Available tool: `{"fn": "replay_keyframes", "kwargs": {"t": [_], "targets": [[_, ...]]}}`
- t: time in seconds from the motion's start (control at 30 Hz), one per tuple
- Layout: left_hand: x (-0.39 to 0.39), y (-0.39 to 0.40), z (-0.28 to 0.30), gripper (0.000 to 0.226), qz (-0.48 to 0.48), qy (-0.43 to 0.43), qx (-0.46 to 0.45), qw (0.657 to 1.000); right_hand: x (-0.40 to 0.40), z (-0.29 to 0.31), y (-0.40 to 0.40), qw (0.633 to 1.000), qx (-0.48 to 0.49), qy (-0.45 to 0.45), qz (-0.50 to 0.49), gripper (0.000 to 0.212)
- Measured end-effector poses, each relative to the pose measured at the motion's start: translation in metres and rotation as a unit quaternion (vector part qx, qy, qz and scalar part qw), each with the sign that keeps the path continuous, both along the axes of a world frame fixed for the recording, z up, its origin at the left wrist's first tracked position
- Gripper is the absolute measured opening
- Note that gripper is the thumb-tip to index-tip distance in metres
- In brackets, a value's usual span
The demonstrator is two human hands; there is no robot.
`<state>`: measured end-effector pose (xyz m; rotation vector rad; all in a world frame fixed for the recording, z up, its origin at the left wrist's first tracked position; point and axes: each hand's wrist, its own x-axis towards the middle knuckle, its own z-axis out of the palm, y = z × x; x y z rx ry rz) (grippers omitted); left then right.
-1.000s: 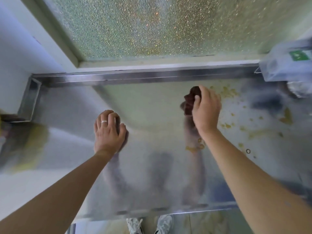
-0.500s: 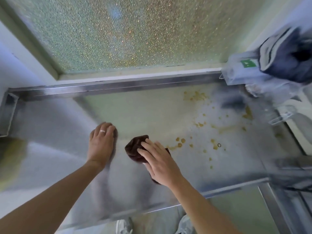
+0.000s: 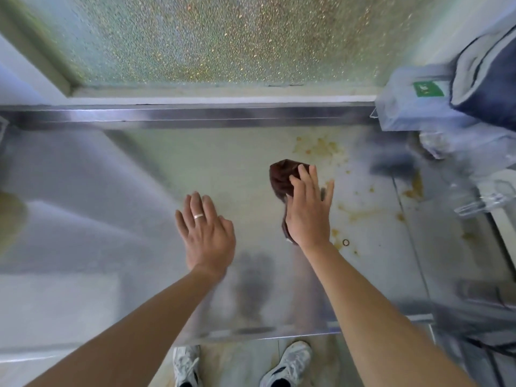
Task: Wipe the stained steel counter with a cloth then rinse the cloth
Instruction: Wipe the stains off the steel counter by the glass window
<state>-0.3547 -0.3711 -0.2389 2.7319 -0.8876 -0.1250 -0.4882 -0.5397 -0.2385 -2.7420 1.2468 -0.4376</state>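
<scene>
Now the dark brown cloth (image 3: 282, 177) lies bunched on the steel counter (image 3: 223, 163), pressed under the right hand (image 3: 308, 208), whose fingers are straight and spread. Yellowish stains (image 3: 318, 146) dot the steel just beyond and to its right. Nearby, the left hand (image 3: 206, 233), wearing a ring (image 3: 198, 216), rests flat with fingers extended on the counter.

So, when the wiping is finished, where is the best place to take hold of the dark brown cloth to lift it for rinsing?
Probably the bunched far end of the dark brown cloth, which rises in a lump beyond the fingertips of the right hand. Come from above and pinch that lump; the near part lies flat on the steel counter under the palm, so it offers less to grip.
</scene>
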Motion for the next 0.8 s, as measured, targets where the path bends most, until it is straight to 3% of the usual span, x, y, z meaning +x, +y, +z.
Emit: {"fn": "replay_keyframes", "kwargs": {"t": [0.1, 0.23, 0.33, 0.4, 0.47, 0.57, 0.67, 0.8], "targets": [[-0.001, -0.002, 0.004, 0.056, -0.005, -0.017, -0.01, 1.0, -0.006, 0.015, -0.03, 1.0, 0.002, 0.012, -0.029, 0.027], [-0.006, -0.002, 0.013, 0.057, -0.146, -0.022, -0.018, 0.989, -0.022, 0.054, -0.04, 0.999, 0.017, -0.039, -0.024, 0.026], [-0.001, -0.007, 0.02, 0.052, -0.19, -0.036, -0.028, 0.981, -0.033, 0.076, -0.009, 0.997, -0.004, -0.079, -0.008, 0.032], [0.006, -0.015, 0.023, 0.039, -0.189, -0.048, -0.058, 0.979, -0.039, 0.071, 0.028, 0.997, 0.015, -0.062, 0.035, 0.039], [0.013, -0.03, 0.025, 0.032, -0.166, -0.044, -0.078, 0.982, -0.046, 0.052, 0.055, 0.989, 0.048, -0.013, 0.142, 0.048], [0.02, -0.062, 0.019, 0.036, -0.125, 0.004, -0.064, 0.99, -0.049, 0.02, 0.053, 0.962, 0.093, 0.014, 0.258, 0.058], [0.028, -0.088, 0.008, 0.048, -0.096, 0.036, -0.037, 0.994, -0.033, 0.003, 0.026, 0.958, 0.097, 0.016, 0.268, 0.054], [0.031, -0.093, 0.002, 0.051, -0.082, 0.026, -0.027, 0.996, 0.009, 0.0, -0.026, 0.979, 0.083, 0.031, 0.186, 0.054]]}}
